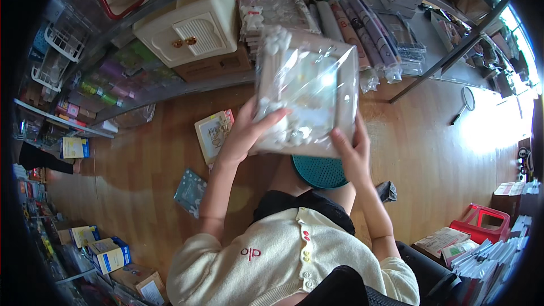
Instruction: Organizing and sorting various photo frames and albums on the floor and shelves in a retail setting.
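Note:
Between my two hands is a photo frame wrapped in clear plastic, with white moulded figures along its left side and lower edge. My left hand grips its lower left side, the thumb lying over the front. On the lower right, my right hand holds the edge with its thumb on the plastic. Glare covers part of the picture area. Beneath the frame, a teal perforated basket rests at my lap, partly hidden. A cream frame lies on the floor beyond my left forearm, near a teal patterned packet.
A shelf ahead holds a cream cabinet, a stack of wrapped frames and several wrapped rolls. A metal shelf post slants at right. On the floor are a round-headed racket, a red stool and several boxes.

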The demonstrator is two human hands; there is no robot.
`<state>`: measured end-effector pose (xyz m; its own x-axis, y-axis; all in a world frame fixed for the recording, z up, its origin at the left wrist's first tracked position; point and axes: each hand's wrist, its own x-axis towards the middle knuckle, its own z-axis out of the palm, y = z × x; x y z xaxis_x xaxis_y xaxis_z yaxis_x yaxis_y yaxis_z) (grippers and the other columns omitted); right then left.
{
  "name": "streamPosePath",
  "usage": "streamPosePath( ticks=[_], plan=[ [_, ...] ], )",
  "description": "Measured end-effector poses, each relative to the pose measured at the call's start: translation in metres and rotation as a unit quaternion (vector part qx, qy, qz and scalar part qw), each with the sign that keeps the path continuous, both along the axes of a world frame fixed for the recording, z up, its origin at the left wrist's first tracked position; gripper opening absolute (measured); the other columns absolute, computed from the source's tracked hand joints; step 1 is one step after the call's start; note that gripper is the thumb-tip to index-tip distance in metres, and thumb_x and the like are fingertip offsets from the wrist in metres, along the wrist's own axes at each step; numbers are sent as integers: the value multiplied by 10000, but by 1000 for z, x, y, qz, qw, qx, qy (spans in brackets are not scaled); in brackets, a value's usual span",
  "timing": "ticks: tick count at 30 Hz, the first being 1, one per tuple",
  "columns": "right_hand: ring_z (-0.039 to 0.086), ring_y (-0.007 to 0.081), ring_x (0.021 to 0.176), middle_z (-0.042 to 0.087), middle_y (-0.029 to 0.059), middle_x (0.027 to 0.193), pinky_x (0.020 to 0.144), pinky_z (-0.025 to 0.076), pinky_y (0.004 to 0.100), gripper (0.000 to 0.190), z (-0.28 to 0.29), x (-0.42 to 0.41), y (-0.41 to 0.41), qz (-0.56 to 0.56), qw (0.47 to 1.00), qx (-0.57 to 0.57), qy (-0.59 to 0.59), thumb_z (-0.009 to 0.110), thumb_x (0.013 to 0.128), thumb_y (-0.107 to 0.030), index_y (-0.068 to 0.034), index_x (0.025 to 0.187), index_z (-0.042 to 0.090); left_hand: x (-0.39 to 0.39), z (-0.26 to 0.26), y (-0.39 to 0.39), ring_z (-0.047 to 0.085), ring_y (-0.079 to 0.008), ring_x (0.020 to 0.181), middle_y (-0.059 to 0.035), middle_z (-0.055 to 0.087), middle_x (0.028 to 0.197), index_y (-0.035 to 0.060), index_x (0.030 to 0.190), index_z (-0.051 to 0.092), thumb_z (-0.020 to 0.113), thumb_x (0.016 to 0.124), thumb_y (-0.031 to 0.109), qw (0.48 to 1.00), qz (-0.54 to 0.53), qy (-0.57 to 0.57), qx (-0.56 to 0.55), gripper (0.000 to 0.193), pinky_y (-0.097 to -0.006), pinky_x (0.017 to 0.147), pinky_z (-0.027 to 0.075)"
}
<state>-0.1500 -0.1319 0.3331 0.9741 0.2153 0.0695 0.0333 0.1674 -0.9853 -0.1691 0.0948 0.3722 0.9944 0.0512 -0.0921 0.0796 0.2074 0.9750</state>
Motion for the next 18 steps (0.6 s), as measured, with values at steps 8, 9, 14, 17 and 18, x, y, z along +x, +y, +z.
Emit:
streamPosePath(
  ticks=[8, 9, 14, 17, 18],
  plan=[
    [590, 80, 786, 652, 65, 887, 681, 460, 206, 391, 45, 179, 27, -31, 981, -77, -174, 674, 848, -244, 53, 1091, 598, 139, 43, 27, 563, -122, 969, -64, 622, 1050, 6, 1171, 544, 666, 858, 334, 951, 37, -207, 228, 470, -278, 844, 436],
    [584, 91, 765, 654, 81, 867, 675, 458, 227, 412, 50, 203, 33, -26, 976, -126, -177, 671, 839, -268, 77, 1053, 602, 163, 45, 39, 568, -134, 968, -77, 623, 1066, -5, 1180, 537, 658, 863, 320, 928, 41, -233, 287, 470, -280, 844, 439],
    [605, 191, 740, 654, 144, 814, 688, 465, 316, 548, -1, 308, 90, 3, 970, -131, -207, 696, 787, -399, 106, 985, 619, 232, 36, 85, 587, -237, 1024, -159, 620, 1090, -35, 1199, 527, 582, 877, 422, 870, 117, -122, 463, 561, -308, 903, 427],
    [605, 199, 724, 653, 152, 779, 673, 465, 324, 560, -8, 317, 113, -34, 971, -143, -187, 708, 769, -403, 118, 953, 622, 238, 30, 99, 564, -349, 1102, -263, 591, 1131, -70, 1221, 499, 499, 868, 551, 814, 150, -23, 561, 714, -359, 953, 403],
    [606, 203, 729, 655, 156, 787, 671, 466, 328, 567, -13, 318, 112, -29, 973, -163, -163, 713, 761, -404, 121, 954, 622, 236, 31, 96, 556, -370, 1107, -280, 579, 1144, -87, 1230, 482, 485, 875, 549, 830, 134, -31, 541, 728, -372, 960, 399]
  ],
)
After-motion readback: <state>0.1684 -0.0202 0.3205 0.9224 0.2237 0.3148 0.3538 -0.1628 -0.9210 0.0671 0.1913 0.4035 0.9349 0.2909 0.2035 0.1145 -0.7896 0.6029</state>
